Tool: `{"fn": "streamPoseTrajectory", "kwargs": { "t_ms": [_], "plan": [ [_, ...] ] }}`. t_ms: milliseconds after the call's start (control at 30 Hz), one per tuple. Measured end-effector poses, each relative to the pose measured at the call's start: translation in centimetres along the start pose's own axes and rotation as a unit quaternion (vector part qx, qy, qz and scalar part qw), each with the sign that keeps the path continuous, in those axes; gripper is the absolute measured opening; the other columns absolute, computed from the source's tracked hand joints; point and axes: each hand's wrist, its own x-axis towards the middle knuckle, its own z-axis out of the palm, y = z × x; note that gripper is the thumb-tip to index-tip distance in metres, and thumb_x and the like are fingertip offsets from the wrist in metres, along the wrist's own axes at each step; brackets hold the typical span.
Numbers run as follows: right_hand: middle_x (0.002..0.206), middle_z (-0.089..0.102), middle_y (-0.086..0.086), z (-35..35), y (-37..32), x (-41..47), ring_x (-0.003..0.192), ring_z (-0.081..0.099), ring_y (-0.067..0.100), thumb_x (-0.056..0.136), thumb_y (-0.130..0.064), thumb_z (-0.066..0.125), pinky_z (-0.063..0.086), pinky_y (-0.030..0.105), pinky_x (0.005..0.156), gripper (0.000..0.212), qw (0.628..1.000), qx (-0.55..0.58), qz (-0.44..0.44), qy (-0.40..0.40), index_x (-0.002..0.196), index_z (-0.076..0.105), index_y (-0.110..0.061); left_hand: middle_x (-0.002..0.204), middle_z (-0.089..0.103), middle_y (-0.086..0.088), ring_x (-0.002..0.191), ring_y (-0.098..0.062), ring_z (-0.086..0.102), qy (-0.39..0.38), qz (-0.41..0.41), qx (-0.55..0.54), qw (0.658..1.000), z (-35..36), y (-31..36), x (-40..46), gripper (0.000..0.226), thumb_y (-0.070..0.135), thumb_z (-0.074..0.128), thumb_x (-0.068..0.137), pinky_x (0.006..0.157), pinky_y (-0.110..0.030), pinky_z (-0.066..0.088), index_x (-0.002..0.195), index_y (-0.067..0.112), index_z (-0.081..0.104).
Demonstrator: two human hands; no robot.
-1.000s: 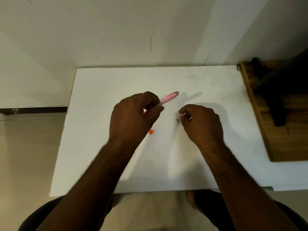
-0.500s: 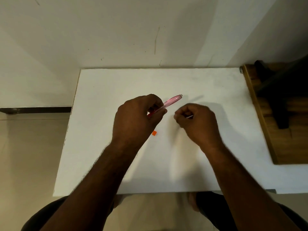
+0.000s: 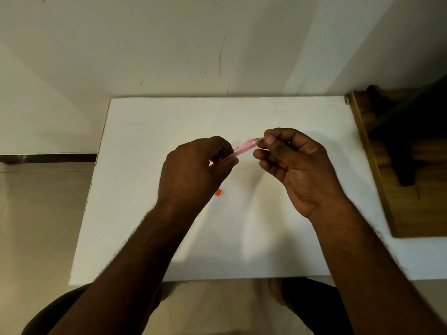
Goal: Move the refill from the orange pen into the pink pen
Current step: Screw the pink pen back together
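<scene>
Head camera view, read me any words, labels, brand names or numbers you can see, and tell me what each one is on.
None can be read.
pink pen: no print shows on the barrel between the left hand and right hand.
small orange piece: plain.
white table: plain.
wooden furniture: no label visible.

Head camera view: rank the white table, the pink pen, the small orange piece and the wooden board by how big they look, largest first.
1. white table
2. wooden board, partly cut off by the frame
3. pink pen, partly hidden by the hands
4. orange piece

The pen is held above the table, nearer the camera, but the order is clear anyway.
</scene>
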Motion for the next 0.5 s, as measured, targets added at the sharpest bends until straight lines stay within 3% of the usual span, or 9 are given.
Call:
{"fn": "streamPoseTrajectory", "kwargs": {
  "t_ms": [500],
  "plan": [
    [0.092, 0.080, 0.003, -0.13, 0.44, 0.20, 0.085, 0.077, 0.021, 0.092, -0.011, 0.071, 0.059, 0.028, 0.077, 0.010, 1.000, -0.026, -0.012, -0.006, 0.099, 0.076, -0.017, 0.082, 0.073, 0.014, 0.080, -0.008, 0.070, -0.008, -0.002, 0.002, 1.000, -0.14, -0.19, 0.02, 0.011, 0.042, 0.072, 0.086, 0.073, -0.038, 0.055, 0.090, 0.031, 0.071]
  ]
}}
